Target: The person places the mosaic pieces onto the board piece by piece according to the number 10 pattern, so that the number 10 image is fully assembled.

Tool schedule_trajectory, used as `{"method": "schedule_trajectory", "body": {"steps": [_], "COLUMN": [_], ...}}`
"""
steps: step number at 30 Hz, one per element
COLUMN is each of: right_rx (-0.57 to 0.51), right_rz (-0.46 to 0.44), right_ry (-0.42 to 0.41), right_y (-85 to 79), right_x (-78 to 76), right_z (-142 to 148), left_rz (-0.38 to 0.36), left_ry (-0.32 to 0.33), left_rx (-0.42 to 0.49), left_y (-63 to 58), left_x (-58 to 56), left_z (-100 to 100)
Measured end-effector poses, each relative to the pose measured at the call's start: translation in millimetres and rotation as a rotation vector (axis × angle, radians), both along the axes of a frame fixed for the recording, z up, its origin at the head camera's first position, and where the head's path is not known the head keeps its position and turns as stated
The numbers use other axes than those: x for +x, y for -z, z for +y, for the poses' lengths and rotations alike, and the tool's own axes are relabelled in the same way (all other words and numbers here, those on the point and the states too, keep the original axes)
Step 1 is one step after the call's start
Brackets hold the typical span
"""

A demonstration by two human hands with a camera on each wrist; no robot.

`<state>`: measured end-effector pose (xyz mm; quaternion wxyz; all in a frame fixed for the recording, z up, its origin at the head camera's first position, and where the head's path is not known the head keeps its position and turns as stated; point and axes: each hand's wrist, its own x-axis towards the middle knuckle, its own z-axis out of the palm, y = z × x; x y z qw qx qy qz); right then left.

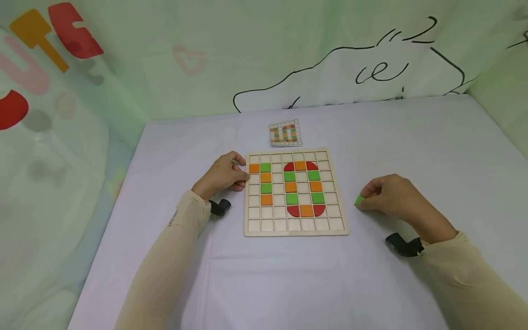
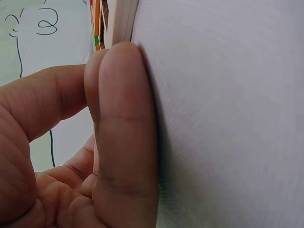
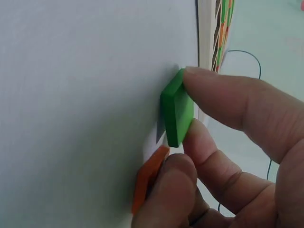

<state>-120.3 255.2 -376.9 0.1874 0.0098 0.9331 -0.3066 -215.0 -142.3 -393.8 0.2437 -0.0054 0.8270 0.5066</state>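
A wooden grid board (image 1: 297, 230) lies on the table with orange and green square tiles and red rounded ones in its cells. They form a stepped column at left and a closed ring at right. At the board's left edge, the fingertips and thumb of my left hand (image 1: 224, 173) hold the rim. To the right of the board, my right hand (image 1: 392, 197) pinches a green square tile (image 3: 181, 111) between thumb and finger, just over the cloth. Beside it in the right wrist view, an orange tile (image 3: 148, 178) is against another fingertip.
Behind the board lies a small printed card (image 1: 285, 133) with a matching coloured grid pattern. White cloth (image 1: 288, 279) covers the table. A pale green curtain (image 1: 165, 68) with drawings stands at the back. Black wrist cameras (image 1: 402, 245) sit under both wrists.
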Motion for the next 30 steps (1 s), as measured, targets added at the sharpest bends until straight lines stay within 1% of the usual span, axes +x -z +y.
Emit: {"method": "schedule_trajectory", "body": {"steps": [4,8,12,17,21,26,30], "right_rx": [0.005,-0.020,-0.097,-0.200,-0.264,-0.321,-0.430], "right_rz": [0.033,0.044,-0.005,-0.081,-0.093,-0.095,-0.103], "right_ry": [-0.002,-0.008,-0.009,0.014,0.018,0.051,0.066], "right_y": [-0.4,-1.5,-2.0,-0.5,1.9,1.8,-0.4], "right_x": [0.7,0.3,-1.1,-3.5,-5.6,-6.3,-8.9], "right_z": [-5.0,-8.5,-9.2,-8.6,-8.3,-15.3,-30.4], "left_rz": [-0.001,-0.003,-0.010,-0.005,-0.007,-0.016,-0.013], "left_ry": [0.000,-0.003,-0.004,-0.002,-0.007,-0.013,-0.016], "left_rx": [0.000,-0.003,0.004,0.007,-0.001,-0.010,-0.015], "left_y": [0.3,0.6,0.6,-0.9,-1.2,-1.1,-0.2], "left_x": [-0.7,-1.1,-1.0,-0.1,0.1,-0.4,-1.4], "left_z": [0.2,0.0,0.1,-0.1,-0.2,1.1,1.1]}}
